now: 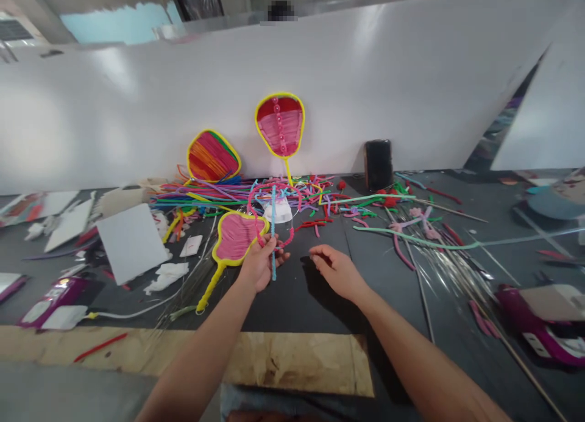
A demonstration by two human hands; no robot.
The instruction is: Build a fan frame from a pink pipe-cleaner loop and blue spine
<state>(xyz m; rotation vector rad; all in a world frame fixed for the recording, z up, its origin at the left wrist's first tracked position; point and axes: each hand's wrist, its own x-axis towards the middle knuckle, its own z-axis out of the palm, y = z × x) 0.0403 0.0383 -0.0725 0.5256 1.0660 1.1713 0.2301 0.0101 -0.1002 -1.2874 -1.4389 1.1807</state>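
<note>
The left hand grips a blue fuzzy stick and a pink loop. The right hand, at its three o'clock, is loose and empty above the bench.

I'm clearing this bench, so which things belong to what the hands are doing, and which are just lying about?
In hand: left hand, blue stem, pink loop; right hand nearby, open.
Lying about: pink fan, red fan, striped fan, white card, black box.
</note>
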